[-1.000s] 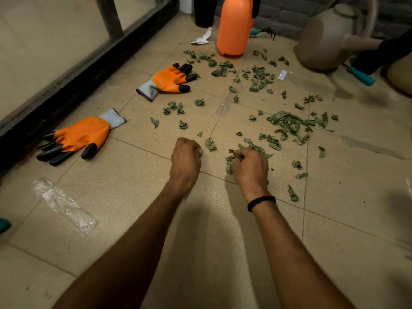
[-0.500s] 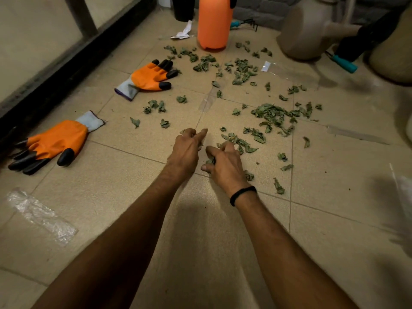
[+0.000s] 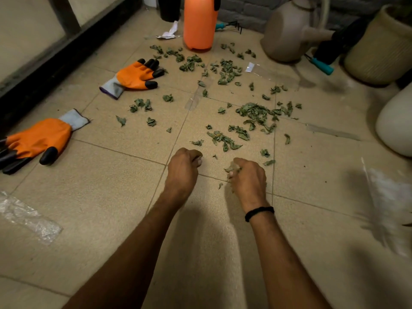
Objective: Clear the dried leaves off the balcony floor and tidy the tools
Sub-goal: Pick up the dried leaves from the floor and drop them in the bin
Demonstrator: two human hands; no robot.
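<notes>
Early in the job, judging by the crumpled dried green leaves (image 3: 254, 112) strewn over much of the beige tiled balcony floor (image 3: 111, 175), thickest in a patch just ahead of the hands, with a looser spread further back near the tall orange plastic sprayer bottle (image 3: 199, 23). Cleared so far, at a guess, only the near strip of tiles around the wrists, bar a scrap or two. Nothing tidied among the tools either: two orange rubber-coated gloves with black fingertips and grey cuffs (image 3: 136, 75) lying flat and apart on the left, a beige plastic watering can (image 3: 287, 32) at the back, a teal-handled tool (image 3: 322, 65) just beside it, a small teal-handled hand rake (image 3: 229, 25) behind the bottle. No bag or bin to be made out, only a crumpled sheet of clear plastic film (image 3: 29, 219) flat on the near left tiles.

Gathering bare-handed. Right hand (image 3: 247, 177), black band at the wrist, curled round a clump of the leaves, bits poking out past the thumb, knuckles up, low over the floor; touching the tiles or not, impossible to tell. Left hand (image 3: 182, 168) balled into a tight fist near it, thumb tucked in front, a thin sliver showing there; probably pinching a small scrap, mostly hidden. Left to do: nearly all the leaves, then gloves and tools
</notes>
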